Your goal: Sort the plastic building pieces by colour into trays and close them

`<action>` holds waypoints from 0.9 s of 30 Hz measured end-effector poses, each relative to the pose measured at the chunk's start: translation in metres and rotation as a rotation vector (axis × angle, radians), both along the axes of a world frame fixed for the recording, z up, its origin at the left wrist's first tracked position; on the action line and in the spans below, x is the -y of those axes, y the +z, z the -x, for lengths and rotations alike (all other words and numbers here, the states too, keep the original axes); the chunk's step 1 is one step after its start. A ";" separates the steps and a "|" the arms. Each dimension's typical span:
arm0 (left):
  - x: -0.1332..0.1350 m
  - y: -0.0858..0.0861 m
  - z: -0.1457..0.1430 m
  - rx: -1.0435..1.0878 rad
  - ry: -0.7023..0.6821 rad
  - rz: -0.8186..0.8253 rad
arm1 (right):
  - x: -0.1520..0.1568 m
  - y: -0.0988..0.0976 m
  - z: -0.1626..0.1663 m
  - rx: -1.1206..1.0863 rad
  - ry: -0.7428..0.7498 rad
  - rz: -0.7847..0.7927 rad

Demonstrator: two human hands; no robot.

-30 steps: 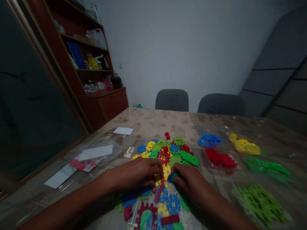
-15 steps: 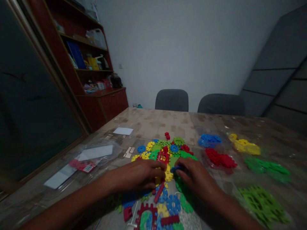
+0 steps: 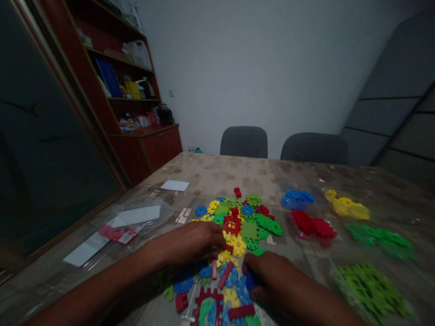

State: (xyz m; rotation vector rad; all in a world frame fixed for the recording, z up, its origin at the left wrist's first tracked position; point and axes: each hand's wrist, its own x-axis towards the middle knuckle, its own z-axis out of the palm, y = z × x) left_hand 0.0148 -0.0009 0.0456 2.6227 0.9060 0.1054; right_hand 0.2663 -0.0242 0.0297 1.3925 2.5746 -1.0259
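A flat spread of interlocking plastic pieces point(image 3: 238, 222) in red, yellow, blue and green lies on the table in front of me. My left hand point(image 3: 190, 242) rests palm down on the near left part of the spread, fingers curled over yellow pieces point(image 3: 238, 246). My right hand point(image 3: 272, 278) lies lower, close to me, with its fingers bent down onto blue pieces point(image 3: 243, 285). A red frame piece point(image 3: 207, 303) and short red bars point(image 3: 224, 275) lie between my wrists. What the fingers grip is hidden in the dim light.
Sorted heaps lie to the right: blue point(image 3: 297, 198), red point(image 3: 312, 226), yellow point(image 3: 346, 206), green point(image 3: 377, 235) and light green point(image 3: 372, 287). A clear bag with a card point(image 3: 131, 222) lies left. Two grey chairs point(image 3: 244, 141) stand beyond the table, a wooden shelf unit point(image 3: 125, 90) at back left.
My right hand has pulled back toward me from the middle of the spread onto the near blue pieces. My left hand has shifted slightly left and stays on the pieces.
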 end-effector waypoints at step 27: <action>0.015 0.007 -0.009 0.012 -0.156 0.084 | 0.001 -0.014 0.006 -0.110 -0.039 -0.042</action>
